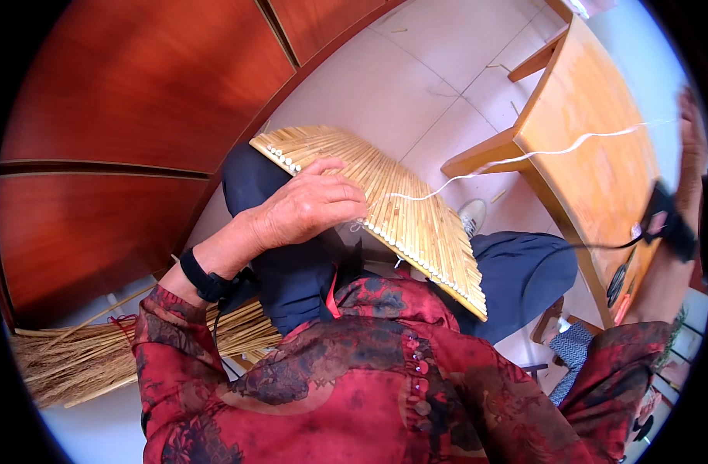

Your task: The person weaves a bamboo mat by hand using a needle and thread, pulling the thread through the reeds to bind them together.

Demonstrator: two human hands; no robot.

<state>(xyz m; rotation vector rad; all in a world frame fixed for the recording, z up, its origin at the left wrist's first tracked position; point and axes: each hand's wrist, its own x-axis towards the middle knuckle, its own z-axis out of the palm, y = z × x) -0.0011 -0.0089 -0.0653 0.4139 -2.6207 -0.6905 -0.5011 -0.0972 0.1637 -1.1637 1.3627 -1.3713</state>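
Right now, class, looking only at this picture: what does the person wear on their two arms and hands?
Both arms have loose sleeves of dark red cloth with a blotchy black pattern. The left hand is bare, with a black band on its wrist and a thin dark cable below it. The right hand is bare too, with a black strap bearing a small device on that wrist.

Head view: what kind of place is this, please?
Probably a room in a home used for handcraft. A pale tiled floor, reddish wooden doors and a wooden table show it. The left hand presses a woven straw mat on the lap, with a bundle of straw lying nearby.
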